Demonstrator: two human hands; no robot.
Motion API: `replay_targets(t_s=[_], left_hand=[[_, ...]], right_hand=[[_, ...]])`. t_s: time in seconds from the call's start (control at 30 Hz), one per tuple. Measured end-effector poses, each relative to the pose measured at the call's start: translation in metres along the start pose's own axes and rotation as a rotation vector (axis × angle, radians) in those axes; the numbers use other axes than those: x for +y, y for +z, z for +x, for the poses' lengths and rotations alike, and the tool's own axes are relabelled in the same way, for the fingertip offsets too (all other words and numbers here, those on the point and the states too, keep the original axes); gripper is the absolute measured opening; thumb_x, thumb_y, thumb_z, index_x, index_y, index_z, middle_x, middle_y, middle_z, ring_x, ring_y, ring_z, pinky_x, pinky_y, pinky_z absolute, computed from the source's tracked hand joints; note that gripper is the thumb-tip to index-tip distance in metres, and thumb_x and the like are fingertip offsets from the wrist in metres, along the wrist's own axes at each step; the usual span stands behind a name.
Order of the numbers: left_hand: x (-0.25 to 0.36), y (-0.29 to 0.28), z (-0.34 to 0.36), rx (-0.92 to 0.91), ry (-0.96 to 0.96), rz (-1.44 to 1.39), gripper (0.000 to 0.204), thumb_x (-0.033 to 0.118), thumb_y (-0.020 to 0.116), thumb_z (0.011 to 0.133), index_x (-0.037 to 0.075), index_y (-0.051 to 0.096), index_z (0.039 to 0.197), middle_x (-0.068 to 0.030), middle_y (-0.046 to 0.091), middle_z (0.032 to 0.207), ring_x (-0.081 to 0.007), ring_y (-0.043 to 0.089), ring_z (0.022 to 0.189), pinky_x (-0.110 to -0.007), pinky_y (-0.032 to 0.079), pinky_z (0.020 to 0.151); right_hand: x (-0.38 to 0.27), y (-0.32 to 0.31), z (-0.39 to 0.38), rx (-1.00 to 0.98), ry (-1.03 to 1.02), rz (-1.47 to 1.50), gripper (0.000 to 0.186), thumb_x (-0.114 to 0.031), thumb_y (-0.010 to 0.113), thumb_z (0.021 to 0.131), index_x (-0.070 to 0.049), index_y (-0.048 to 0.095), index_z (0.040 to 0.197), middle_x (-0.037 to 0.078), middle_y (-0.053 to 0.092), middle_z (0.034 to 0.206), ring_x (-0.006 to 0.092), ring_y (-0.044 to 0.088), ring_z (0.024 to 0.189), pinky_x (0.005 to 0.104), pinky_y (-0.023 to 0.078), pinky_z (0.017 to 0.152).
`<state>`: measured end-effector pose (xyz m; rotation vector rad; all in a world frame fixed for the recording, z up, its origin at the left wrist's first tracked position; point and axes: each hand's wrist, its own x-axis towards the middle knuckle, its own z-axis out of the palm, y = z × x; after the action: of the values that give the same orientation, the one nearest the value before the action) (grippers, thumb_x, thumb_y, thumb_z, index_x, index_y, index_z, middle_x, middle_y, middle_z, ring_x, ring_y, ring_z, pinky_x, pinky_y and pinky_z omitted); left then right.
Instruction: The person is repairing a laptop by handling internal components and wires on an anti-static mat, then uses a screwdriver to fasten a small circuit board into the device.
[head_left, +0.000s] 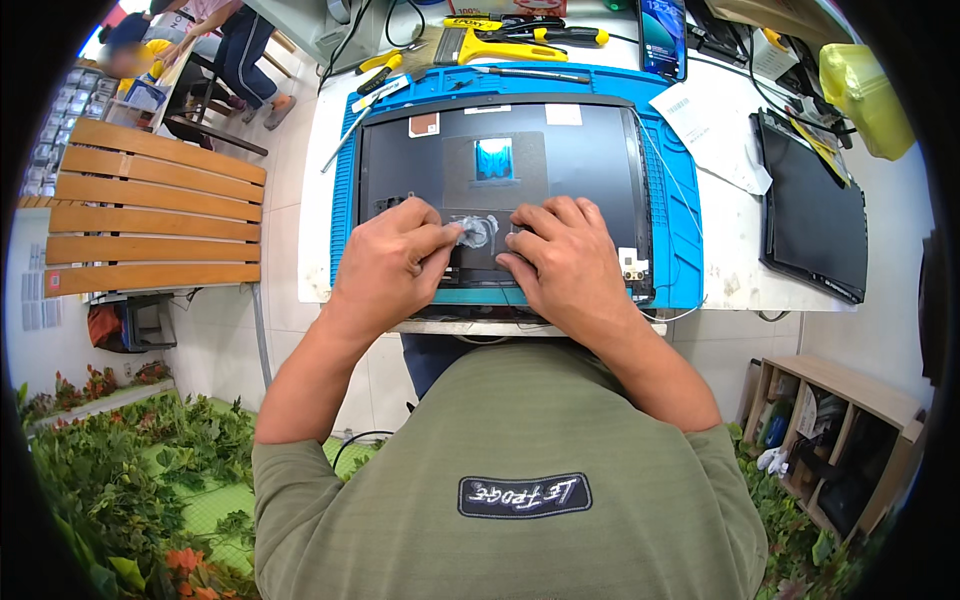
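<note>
A large dark flat panel, looking like a laptop screen's back, lies on a blue work mat. On its lower middle is a greyish-white smeared or crumpled patch; its material is unclear. My left hand is closed in a pinch, with thumb and forefinger at the patch's left edge. To the right of the patch my right hand has its fingers curled and its thumb close to the forefinger, low over the panel. What either pinch holds, if anything, is too small to make out. A shiny blue reflective square shows higher on the panel.
Yellow-handled tools and a brush lie behind the mat, with a lit phone beside them. Another dark screen and a paper sheet are at right. A slatted wooden chair stands left; people are beyond it.
</note>
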<state>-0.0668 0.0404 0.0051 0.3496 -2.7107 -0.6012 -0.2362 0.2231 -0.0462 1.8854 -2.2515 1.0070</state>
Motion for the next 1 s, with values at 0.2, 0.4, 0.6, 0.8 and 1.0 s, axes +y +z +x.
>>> replay_targets(t_s=[0.2,0.4,0.6,0.8,1.0], left_hand=[[0.001,-0.002,0.001,-0.003,-0.003,-0.004,0.014,0.0,0.088,0.088,0.005,0.087,0.101,-0.0075,0.072,0.092,-0.0277,0.072,0.076,-0.04,0.057,0.068],[0.001,-0.002,-0.001,-0.018,-0.003,-0.015,0.016,-0.001,0.087,0.088,0.005,0.087,0.103,-0.0087,0.072,0.093,-0.0288,0.073,0.077,-0.04,0.057,0.069],[-0.001,-0.004,-0.003,-0.065,0.034,0.004,0.019,-0.002,0.087,0.088,0.005,0.088,0.105,-0.0092,0.073,0.093,-0.0291,0.073,0.078,-0.039,0.057,0.07],[0.0,-0.005,-0.003,-0.074,0.001,-0.007,0.018,-0.001,0.088,0.087,0.005,0.088,0.104,-0.009,0.073,0.094,-0.0296,0.074,0.079,-0.04,0.058,0.072],[-0.001,-0.003,-0.007,-0.089,0.034,0.005,0.013,0.0,0.088,0.088,0.004,0.087,0.1,-0.0083,0.072,0.093,-0.0294,0.074,0.08,-0.041,0.059,0.072]], right_hand=[[0.0,0.0,0.0,-0.002,0.003,0.002,0.015,-0.018,0.089,0.091,-0.004,0.083,0.095,0.009,0.077,0.122,0.0302,0.066,0.119,0.0511,0.048,0.109],[0.0,0.0,0.0,-0.007,0.004,-0.003,0.015,-0.018,0.088,0.091,-0.004,0.083,0.095,0.009,0.077,0.123,0.0301,0.066,0.119,0.0508,0.048,0.108],[0.0,-0.001,0.001,-0.007,0.001,-0.003,0.015,-0.018,0.088,0.091,-0.004,0.083,0.095,0.009,0.077,0.123,0.0297,0.066,0.118,0.0501,0.048,0.108],[-0.001,-0.001,0.001,-0.007,0.003,-0.01,0.016,-0.018,0.088,0.092,-0.003,0.084,0.096,0.009,0.077,0.122,0.0297,0.066,0.118,0.0494,0.048,0.108],[-0.001,0.001,0.0,0.004,0.007,-0.002,0.015,-0.018,0.088,0.092,-0.003,0.084,0.095,0.009,0.077,0.122,0.0295,0.066,0.118,0.0491,0.048,0.107]])
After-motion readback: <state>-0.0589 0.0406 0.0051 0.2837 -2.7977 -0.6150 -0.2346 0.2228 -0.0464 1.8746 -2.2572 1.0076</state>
